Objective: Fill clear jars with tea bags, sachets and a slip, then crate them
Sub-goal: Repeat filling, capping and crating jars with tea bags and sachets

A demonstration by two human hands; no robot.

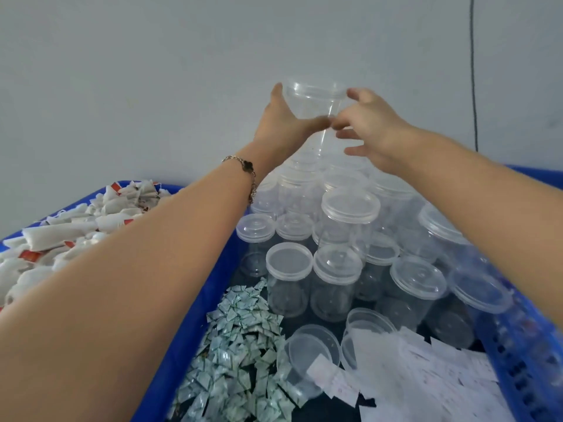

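Both my arms reach far forward over a blue crate [195, 324]. A clear lidded jar [313, 100] is lifted above a pile of clear lidded jars [335, 245]. My left hand [283, 123] grips its left side, thumb under it. My right hand [368, 126] pinches its right side at the lid rim, lower fingers spread. Small green-white sachets [240, 345] lie heaped at the crate's near left. White paper slips [426, 370] lie at the near right. White tea bags [61, 239] with red tags fill a second blue crate on the left.
Two open jars [313, 351] lie on their sides among the slips. A grey wall [152, 71] stands right behind the crates, with a black cable [472, 71] running down it at the right.
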